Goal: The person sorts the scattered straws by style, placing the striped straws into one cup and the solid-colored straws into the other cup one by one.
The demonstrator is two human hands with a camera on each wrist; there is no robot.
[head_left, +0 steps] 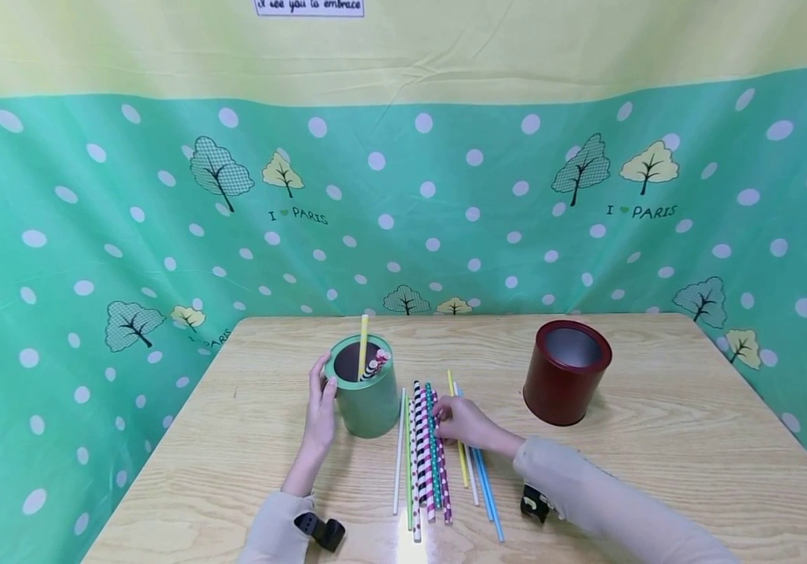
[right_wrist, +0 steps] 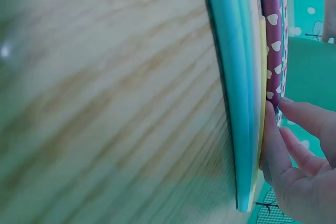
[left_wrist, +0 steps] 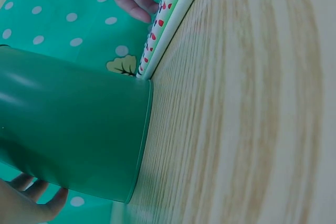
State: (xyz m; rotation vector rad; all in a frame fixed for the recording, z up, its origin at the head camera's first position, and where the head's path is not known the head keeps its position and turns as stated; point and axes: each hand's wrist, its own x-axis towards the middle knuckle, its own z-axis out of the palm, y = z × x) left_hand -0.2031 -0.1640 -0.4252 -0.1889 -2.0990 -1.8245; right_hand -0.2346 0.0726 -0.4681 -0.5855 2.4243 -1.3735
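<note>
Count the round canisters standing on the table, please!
2. The green canister is on the left, held by the left hand; the dark red canister stands toward the right side of the table.

Bright light glares off the near tabletop [head_left: 412, 553] and streaks the green can [left_wrist: 73, 127]; the right wrist view looks hazy.

Looks like a staged tabletop booth: wood table [head_left: 234, 439], polka-dot cloth [head_left: 368, 200] with tree prints [head_left: 220, 174] and PARIS lettering [head_left: 309, 215] along far, left and right sides. Home, lab or office beyond: can't tell.
</note>
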